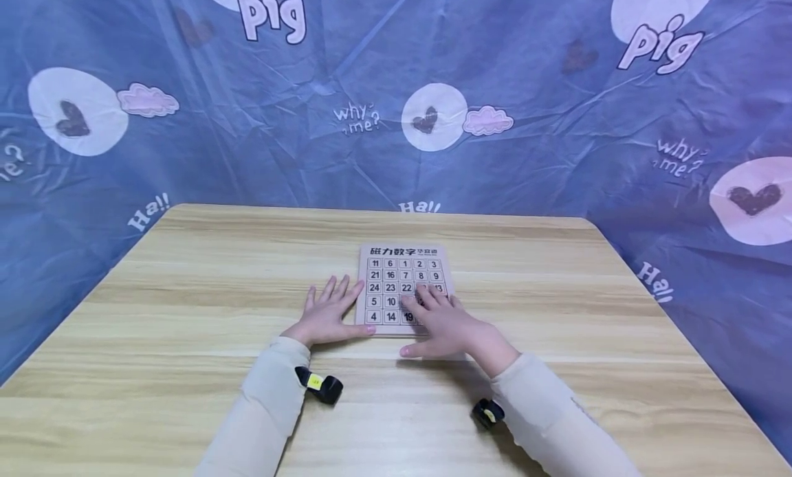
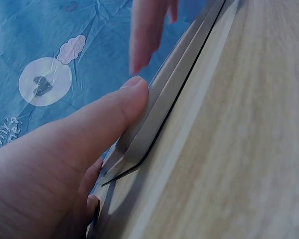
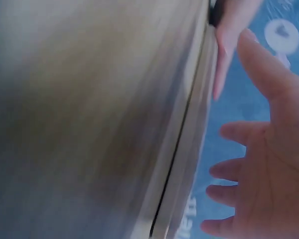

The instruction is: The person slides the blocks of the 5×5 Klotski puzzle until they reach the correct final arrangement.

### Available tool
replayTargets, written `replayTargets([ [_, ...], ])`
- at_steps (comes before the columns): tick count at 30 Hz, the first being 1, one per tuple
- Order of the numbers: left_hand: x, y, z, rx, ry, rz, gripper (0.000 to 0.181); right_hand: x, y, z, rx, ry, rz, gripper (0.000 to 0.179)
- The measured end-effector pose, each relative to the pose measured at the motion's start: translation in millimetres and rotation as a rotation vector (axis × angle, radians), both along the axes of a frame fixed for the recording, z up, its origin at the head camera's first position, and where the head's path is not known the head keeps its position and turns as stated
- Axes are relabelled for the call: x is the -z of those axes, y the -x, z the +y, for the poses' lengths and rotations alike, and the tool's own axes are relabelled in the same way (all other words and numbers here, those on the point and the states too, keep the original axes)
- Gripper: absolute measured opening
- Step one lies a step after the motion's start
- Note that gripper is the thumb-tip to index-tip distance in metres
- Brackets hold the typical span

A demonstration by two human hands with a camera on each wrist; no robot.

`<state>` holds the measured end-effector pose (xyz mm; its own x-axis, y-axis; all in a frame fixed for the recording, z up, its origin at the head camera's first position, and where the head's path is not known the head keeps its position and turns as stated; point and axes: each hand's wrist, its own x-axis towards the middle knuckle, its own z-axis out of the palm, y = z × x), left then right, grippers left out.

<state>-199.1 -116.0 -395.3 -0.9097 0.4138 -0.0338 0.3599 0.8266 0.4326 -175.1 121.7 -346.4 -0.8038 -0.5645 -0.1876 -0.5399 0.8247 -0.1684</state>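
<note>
A flat number slide puzzle (image 1: 391, 330) with a grid of numbered square tiles and Chinese lettering along its top lies at the middle of the table. My left hand (image 1: 326, 322) rests along its left side, fingers spread, the thumb over the bottom left corner. In the left wrist view that thumb (image 2: 117, 107) lies against the side of the puzzle (image 2: 154, 112). Over the lower right tiles spreads my right hand (image 1: 450, 327), covering several numbers. The right wrist view shows its fingers (image 3: 229, 169) straight and parted, above the puzzle's face with a gap between.
The wooden table (image 1: 185, 284) has rounded far corners. Behind it hangs a blue cloth (image 1: 346, 64) printed with words, hearts and clouds. A small black camera is strapped at each wrist, one on the left sleeve (image 1: 260, 387) and one on the right sleeve (image 1: 544, 401).
</note>
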Motion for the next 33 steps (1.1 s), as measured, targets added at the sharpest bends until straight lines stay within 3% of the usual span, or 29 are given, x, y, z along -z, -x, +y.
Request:
replayTargets([
  [6,-1.0,0.1,0.6,0.002,0.010,0.003,0.094,2.4,10.5,-29.6,-0.033,-0.057,0.006,0.087],
  [12,-0.8,0.3,0.5,-0.003,0.028,0.001,0.093,2.6,13.7,-41.6,-0.038,-0.102,-0.012,0.084],
  [33,0.6,1.3,1.4,0.005,0.026,0.003,0.094,4.1,10.3,-12.3,-0.004,-0.129,0.013,0.076],
])
